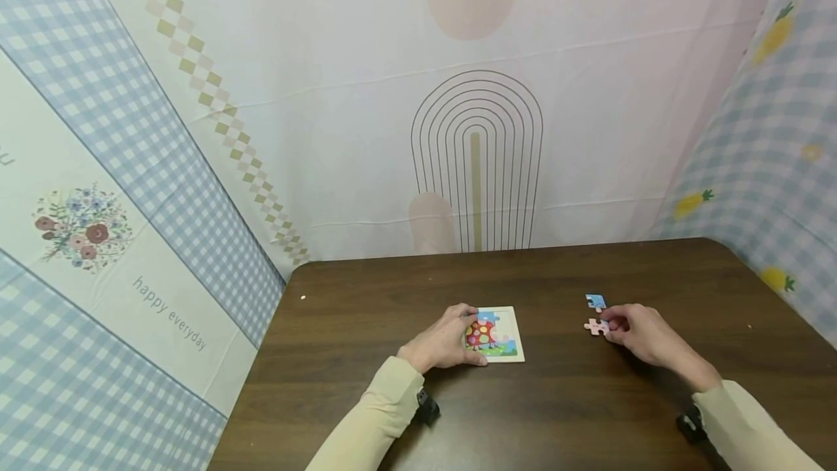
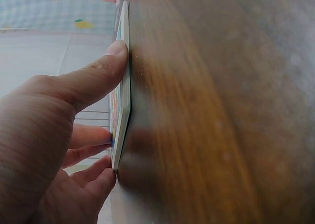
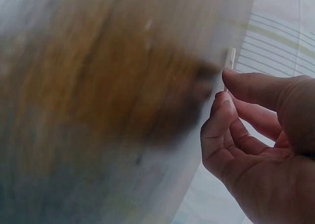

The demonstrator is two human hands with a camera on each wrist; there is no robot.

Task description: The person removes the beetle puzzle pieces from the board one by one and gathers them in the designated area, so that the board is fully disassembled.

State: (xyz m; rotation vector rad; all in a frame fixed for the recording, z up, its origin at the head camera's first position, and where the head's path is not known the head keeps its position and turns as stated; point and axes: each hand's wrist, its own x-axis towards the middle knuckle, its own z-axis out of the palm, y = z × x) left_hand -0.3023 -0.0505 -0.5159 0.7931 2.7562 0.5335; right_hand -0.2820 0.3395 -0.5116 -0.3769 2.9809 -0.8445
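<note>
A small jigsaw puzzle board (image 1: 519,340) with a pale frame lies on the table, partly filled with a red, spotted picture over blue and green. My left hand (image 1: 447,340) grips it from the left, thumb on the near edge and fingers at the far-left side. In the left wrist view the thumb (image 2: 106,71) presses on the board's pale rim (image 2: 126,86). Off to the right, a pink jigsaw piece (image 1: 595,326) is pinched at its right side by my right hand (image 1: 644,336). A blue jigsaw piece (image 1: 595,301) lies just beyond the pink one.
The dark brown wooden table (image 1: 346,333) ends at a hanging white cloth (image 1: 353,166) behind. Blue checked cloth (image 1: 752,187) borders the right side, and another printed cloth (image 1: 163,253) the left. A tiny white speck (image 1: 303,297) lies near the table's far-left corner.
</note>
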